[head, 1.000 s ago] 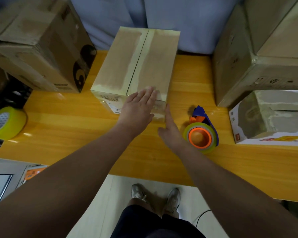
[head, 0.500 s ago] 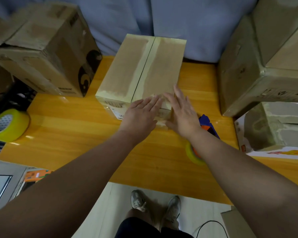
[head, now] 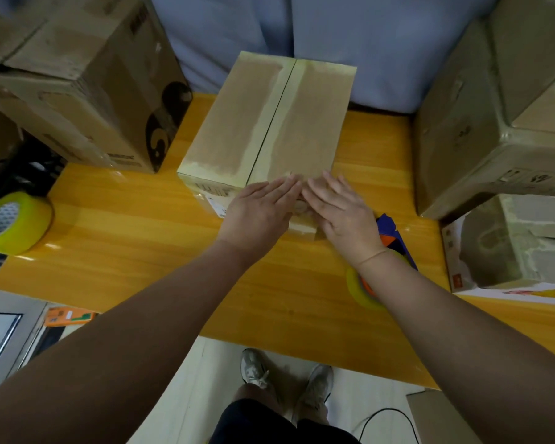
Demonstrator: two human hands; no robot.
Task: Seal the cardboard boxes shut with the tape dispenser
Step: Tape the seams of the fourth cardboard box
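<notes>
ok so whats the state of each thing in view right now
brown cardboard box in the middle: flaps closed, pale tape along the seam
left hand: flat, pressing the box's near edge
right hand: flat, pressing the same edge
blue and orange tape dispenser: lying unheld beside the right wrist
yellow tape roll: resting at far left, untouched

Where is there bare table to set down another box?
The widest bare table lies front left, between the tape roll, the middle box and the left hand. A narrower strip runs between that box and the right stack. Front right is crowded: right hand, dispenser, white box.
</notes>
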